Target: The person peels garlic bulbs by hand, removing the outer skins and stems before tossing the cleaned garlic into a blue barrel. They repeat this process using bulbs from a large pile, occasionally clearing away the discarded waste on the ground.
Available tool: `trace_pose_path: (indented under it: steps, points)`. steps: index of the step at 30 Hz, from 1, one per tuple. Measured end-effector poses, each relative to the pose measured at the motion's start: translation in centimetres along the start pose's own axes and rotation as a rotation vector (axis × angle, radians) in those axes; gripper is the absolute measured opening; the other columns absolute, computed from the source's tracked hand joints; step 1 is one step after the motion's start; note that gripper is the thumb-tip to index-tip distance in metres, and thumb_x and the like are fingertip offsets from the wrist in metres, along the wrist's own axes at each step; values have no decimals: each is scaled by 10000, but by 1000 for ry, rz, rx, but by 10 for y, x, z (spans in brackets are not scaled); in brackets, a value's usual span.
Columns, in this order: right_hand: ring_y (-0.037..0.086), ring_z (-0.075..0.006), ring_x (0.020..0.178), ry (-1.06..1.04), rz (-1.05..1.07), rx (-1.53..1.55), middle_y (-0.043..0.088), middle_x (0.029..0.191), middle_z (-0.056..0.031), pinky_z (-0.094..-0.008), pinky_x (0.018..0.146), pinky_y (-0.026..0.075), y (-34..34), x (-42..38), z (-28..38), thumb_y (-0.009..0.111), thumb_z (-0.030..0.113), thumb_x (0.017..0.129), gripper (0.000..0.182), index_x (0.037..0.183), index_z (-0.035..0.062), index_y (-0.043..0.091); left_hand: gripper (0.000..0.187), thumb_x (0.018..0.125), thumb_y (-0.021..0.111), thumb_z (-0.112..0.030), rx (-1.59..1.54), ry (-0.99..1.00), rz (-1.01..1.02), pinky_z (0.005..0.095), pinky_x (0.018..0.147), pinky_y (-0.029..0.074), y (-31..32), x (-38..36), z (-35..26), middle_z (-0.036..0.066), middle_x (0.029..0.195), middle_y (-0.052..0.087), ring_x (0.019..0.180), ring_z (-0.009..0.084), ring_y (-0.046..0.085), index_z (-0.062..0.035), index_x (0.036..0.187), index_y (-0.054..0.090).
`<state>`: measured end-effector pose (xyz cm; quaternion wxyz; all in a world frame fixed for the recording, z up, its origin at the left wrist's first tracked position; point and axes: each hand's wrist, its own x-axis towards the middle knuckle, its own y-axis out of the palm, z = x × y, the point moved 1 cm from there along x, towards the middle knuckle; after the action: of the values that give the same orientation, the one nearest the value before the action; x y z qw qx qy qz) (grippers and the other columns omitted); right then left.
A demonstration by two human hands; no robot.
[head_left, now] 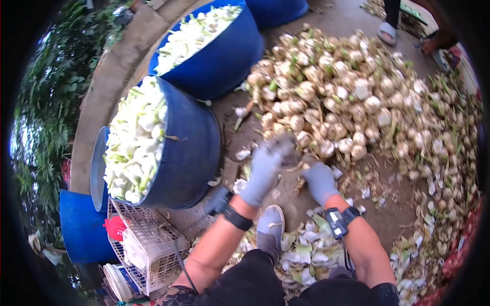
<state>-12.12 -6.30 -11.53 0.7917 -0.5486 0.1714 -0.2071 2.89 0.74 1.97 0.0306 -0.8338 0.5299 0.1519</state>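
My left hand [264, 171], in a pale glove with dark, dirty fingertips, reaches to the near edge of a heap of garlic bulbs [326, 97]. Its fingers are smeared by motion. Close on its right, my gloved right hand [320, 182] has its fingers drawn together, pointing left toward the other hand. A thin brown strand [300, 184] shows beside these fingertips; what they grip I cannot tell. Dry soil-coloured skins cover many bulbs, and green stem bits lie among them. Each wrist carries a strapped dark device.
Blue tubs [191, 148] of peeled white garlic stand at left. Below them are a plastic crate [153, 250] with a red item and another blue tub [84, 227]. Peeled skins [306, 250] litter the ground around my shoe [270, 227]. Another person's foot [387, 33] and hand appear top right.
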Motion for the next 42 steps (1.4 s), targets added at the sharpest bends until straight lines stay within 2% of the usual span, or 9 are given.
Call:
trace_pose_path:
  steps: [4,6,8,12,14,16,22,32,42]
  points:
    - [641,-325,949,272,-91,376,637,1017,-178,-429,803,520,-19,-27,-3,567,36,810,229,1016,38,668,500,866,658,-162,167,-91,-59,336,923,491,9,-35,70,101,1179,633,1055,206,624,4,1316,517]
    - [606,-293,1049,747,92,1783,615,1105,-184,-408,857,492,-50,-54,16,574,127,886,274,1105,-33,612,566,817,683,-154,531,327,131,381,981,453,25,-49,73,119,1227,622,1121,244,594,-55,1349,514]
    - [636,-311,837,449,-106,1280,658,987,-195,-412,778,485,-47,-73,15,590,282,924,391,1073,-79,602,688,766,746,-181,598,165,230,351,991,434,34,-50,79,132,1282,590,1172,225,568,-122,1398,480]
    - [551,-414,643,578,1,888,561,656,-281,-451,599,438,-80,-91,-8,646,471,872,552,730,-59,598,666,803,754,-144,376,-87,382,280,954,440,51,-54,52,82,1268,587,1101,136,550,-61,1398,467]
    - [515,-393,531,494,-77,673,502,556,-248,-463,526,399,-90,-96,-13,645,544,858,640,641,-50,547,651,824,740,-96,355,97,432,267,954,437,59,-54,64,52,1274,572,1104,115,531,-10,1399,446]
    - [546,-274,514,582,-55,875,531,543,-190,-406,507,420,-79,-101,-12,640,478,893,566,709,-55,595,622,829,728,-60,93,-283,440,259,923,475,64,-53,49,43,1235,576,1054,95,577,7,1379,447]
    - [545,-80,563,671,87,1390,631,742,-22,-245,519,451,-102,-115,2,568,256,976,305,1015,-37,643,579,821,688,0,-194,-256,400,292,932,498,66,-53,52,63,1253,577,1075,148,609,-9,1357,469]
    - [593,-80,641,811,73,1430,657,822,-29,-254,542,478,-111,-130,-11,630,205,941,249,974,-42,633,613,791,701,18,-27,-216,438,229,847,488,89,-59,45,26,1270,560,1006,79,578,-16,1360,476]
    - [623,-116,605,735,45,1495,650,689,-66,-272,497,473,-106,-141,-10,557,312,976,376,972,-50,658,559,899,641,-94,-646,-451,430,228,788,518,84,-55,61,92,1188,617,945,122,632,-6,1400,409]
